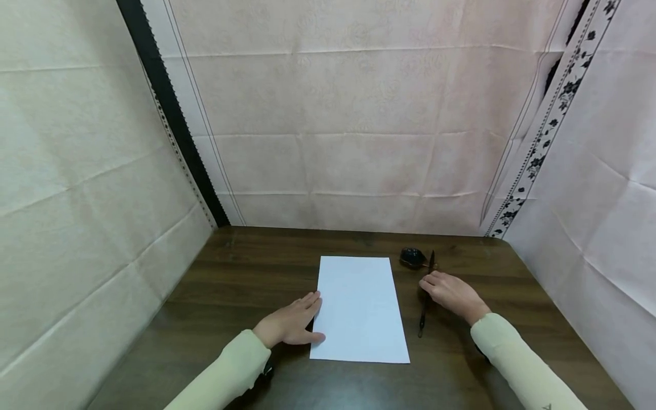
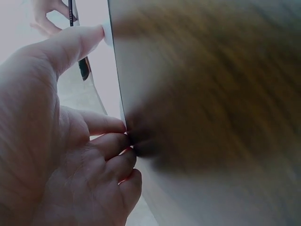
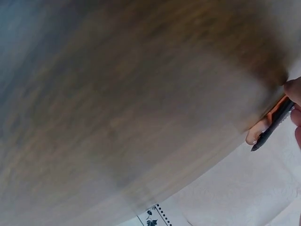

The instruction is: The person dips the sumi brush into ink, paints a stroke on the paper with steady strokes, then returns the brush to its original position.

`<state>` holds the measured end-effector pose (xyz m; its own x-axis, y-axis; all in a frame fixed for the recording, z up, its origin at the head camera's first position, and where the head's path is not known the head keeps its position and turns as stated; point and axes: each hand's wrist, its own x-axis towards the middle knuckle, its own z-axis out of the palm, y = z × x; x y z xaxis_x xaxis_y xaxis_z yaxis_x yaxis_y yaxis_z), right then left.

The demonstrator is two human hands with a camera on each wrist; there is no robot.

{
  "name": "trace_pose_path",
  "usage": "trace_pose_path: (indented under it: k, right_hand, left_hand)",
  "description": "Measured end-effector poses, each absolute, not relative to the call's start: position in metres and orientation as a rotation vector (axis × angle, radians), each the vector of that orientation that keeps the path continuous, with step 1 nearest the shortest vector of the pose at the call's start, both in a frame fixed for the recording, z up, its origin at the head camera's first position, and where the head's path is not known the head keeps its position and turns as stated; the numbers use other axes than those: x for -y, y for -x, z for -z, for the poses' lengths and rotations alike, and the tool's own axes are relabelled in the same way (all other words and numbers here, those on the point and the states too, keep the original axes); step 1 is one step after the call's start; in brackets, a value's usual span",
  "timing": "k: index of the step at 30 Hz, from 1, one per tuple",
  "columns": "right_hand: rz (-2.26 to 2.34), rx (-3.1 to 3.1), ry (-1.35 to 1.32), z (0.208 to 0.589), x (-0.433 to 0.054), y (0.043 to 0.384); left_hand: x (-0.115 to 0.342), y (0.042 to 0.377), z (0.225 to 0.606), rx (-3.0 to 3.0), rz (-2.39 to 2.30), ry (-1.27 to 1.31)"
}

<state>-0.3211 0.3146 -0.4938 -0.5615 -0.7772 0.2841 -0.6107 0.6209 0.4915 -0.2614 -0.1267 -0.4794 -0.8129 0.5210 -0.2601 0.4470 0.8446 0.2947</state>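
At lower centre, the left hand (image 1: 291, 323), thumb spread from straight fingers, touches the white paper's (image 1: 361, 313) left edge; at lower right, the right hand's (image 1: 453, 295) fingers pinch a dark pen (image 1: 423, 313).

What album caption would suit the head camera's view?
At a brown wood-grain table, a left hand touches rectangular white paper while the right hand grips a slim dark stick.

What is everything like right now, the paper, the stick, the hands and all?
Paper: lying flat, looks blank.
Black stick: held, slim.
Left hand: touching the paper's left edge.
Right hand: pinching the stick.
Dark round thing: on the table, contents unclear.
Cloths: hanging, creased.
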Motion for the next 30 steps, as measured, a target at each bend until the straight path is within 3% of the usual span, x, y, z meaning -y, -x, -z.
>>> trace_pose_path:
  k: [30]
  right_hand:
    - [0.652,2.175,-1.298,0.4971,-0.3159,0.3294]
  left_hand:
    - [0.127,0.2611,0.479,-2.717,-0.24,-0.764]
